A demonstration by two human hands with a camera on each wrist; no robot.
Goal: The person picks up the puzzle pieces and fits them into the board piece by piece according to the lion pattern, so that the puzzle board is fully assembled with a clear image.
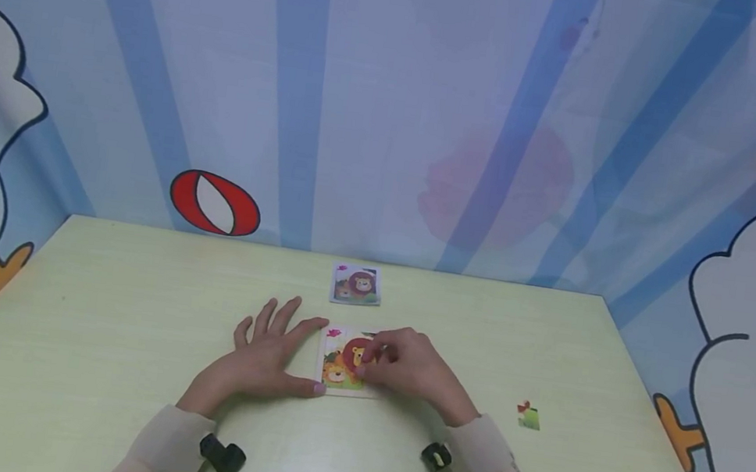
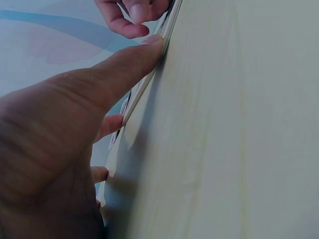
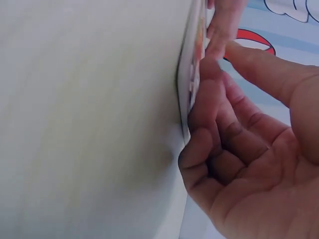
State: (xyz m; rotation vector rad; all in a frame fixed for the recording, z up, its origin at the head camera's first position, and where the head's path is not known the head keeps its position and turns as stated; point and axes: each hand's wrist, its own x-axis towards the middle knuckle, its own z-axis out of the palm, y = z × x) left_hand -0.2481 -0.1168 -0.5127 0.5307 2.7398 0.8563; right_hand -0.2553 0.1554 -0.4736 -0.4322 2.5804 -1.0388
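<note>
A small lion puzzle (image 1: 333, 376) with a pale frame lies flat on the table. My left hand (image 1: 271, 357) spreads its fingers along the puzzle's left side, its index fingertip at the upper corner and its thumb at the lower one. In the left wrist view that thumb (image 2: 152, 47) presses against the frame's edge. Over the puzzle's right half bends my right hand (image 1: 411, 370), fingers curled, fingertips right at the lion's face. The right wrist view shows its index finger (image 3: 209, 69) against the picture side. I cannot tell whether it pinches a piece.
Behind the puzzle lies a square card (image 1: 356, 285) with the same lion picture. A loose green and red puzzle piece (image 1: 529, 415) sits to the right of my right hand. A printed blue cloth (image 1: 393, 112) hangs along the table's far edge.
</note>
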